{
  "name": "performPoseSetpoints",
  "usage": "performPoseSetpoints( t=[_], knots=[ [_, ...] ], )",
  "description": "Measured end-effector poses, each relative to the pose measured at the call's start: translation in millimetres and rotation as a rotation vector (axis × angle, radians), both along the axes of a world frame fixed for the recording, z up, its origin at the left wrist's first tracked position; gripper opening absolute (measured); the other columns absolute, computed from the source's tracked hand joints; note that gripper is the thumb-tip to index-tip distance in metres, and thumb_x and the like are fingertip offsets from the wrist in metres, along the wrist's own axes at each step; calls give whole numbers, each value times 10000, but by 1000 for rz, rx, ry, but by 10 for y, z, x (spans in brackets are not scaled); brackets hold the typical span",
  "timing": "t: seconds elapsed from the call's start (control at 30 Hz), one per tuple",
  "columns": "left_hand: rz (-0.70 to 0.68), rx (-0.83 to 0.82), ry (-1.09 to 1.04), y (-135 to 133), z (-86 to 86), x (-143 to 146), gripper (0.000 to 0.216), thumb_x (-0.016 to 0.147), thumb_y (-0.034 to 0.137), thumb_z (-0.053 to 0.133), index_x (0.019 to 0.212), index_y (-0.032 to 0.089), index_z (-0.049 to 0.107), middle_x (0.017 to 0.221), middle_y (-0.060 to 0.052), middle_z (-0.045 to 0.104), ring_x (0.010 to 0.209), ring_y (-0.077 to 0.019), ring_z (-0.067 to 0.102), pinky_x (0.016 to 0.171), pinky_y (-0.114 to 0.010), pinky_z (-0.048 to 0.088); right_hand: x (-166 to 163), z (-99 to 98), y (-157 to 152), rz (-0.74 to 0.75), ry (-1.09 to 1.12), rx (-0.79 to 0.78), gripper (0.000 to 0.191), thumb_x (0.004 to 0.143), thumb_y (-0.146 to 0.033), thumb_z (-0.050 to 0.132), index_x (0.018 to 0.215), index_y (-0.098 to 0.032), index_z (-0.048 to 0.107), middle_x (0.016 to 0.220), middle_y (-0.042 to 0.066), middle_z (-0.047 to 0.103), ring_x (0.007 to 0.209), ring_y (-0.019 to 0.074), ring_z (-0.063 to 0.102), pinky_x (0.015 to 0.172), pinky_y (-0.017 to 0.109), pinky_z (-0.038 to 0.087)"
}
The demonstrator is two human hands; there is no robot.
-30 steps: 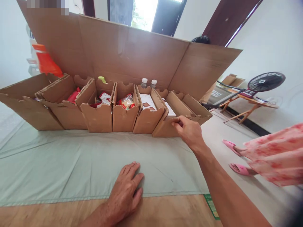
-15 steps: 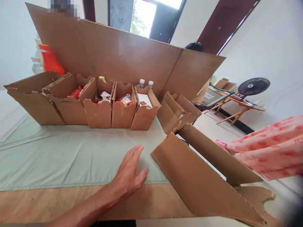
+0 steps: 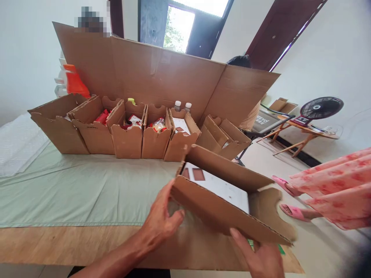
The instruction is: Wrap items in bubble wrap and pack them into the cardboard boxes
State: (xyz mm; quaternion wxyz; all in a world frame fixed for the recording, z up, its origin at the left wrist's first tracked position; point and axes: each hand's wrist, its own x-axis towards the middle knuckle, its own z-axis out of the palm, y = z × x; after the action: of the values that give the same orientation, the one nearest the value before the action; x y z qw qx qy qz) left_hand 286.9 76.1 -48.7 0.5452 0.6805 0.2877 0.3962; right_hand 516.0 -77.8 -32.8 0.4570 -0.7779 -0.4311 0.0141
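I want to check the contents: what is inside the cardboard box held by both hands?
Inside the cardboard box, a flat white sheet with two brown rectangles. The near wall hides its lower edge.

White walls [image 3: 333, 58] enclosed the room. Bright daylight came through a dark-framed window [image 3: 179, 27] behind a tall brown cardboard screen [image 3: 150, 81]. A dark brown wooden door [image 3: 275, 34] stood to the right. A black round electric fan [image 3: 321, 108] rested on a low wooden folding table [image 3: 301, 133] near the wall, over a pale floor [image 3: 313, 247].
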Motion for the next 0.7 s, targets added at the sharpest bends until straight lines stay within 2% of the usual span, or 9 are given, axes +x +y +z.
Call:
performPoseSetpoints(
  t=[0.07,0.17,0.23,0.3,0.4,0.47,0.57,0.7],
  knots=[
    [121,-14,-4,22,-34,-286,752,849,219,556,1568,267,340,1590,-91,477,1370,-294,552,1134,-491,493,-176,121,411,156,13,30,375,786,-564,749,957,-232,775,1007,111,789,999,374,724,856,469,625],
    [303,-27,27,192,-27,-622,737,876,249,559,1569,270,312,1598,-101,462,1362,-298,565,1134,-500,492,-402,220,1054,355,100,43,401,804,-545,745,1046,-225,753,1111,113,770,1116,369,681,1018,525,543],
    [363,-23,44,348,-13,-776,741,885,267,561,1577,273,298,1612,-103,443,1388,-304,543,1134,-502,490,-516,208,1399,416,186,52,452,795,-549,750,1099,-216,720,1140,115,754,1141,353,667,1047,523,517],
    [366,-4,67,486,-25,-882,748,891,267,558,1588,282,289,1622,-99,428,1431,-309,496,1139,-511,480,-599,133,1620,417,247,58,510,804,-554,728,1172,-207,667,1135,116,744,1080,322,686,964,481,564],
    [378,7,113,596,-125,-956,757,894,258,557,1597,283,278,1642,-105,394,1495,-321,405,1160,-552,442,-670,-46,1713,381,276,53,544,839,-552,683,1246,-202,597,1106,115,735,951,280,705,795,408,604],
    [401,-5,125,602,-223,-949,755,890,263,558,1592,263,282,1636,-127,395,1495,-329,402,1155,-572,439,-689,-166,1675,362,282,31,503,845,-543,676,1206,-200,604,1057,110,737,894,268,706,750,385,601],
    [404,-16,87,566,-330,-894,747,873,266,559,1576,240,306,1612,-143,424,1465,-329,446,1165,-586,427,-699,-292,1600,343,278,-6,425,849,-535,662,1102,-194,629,970,98,738,854,263,702,746,376,593],
    [329,-35,30,564,-332,-865,816,860,229,562,1611,259,246,1678,-115,332,1525,-319,367,1241,-585,330,-683,-359,1588,331,266,-45,435,841,-529,663,1114,-191,638,993,95,737,883,261,695,788,378,583]
  ],
)
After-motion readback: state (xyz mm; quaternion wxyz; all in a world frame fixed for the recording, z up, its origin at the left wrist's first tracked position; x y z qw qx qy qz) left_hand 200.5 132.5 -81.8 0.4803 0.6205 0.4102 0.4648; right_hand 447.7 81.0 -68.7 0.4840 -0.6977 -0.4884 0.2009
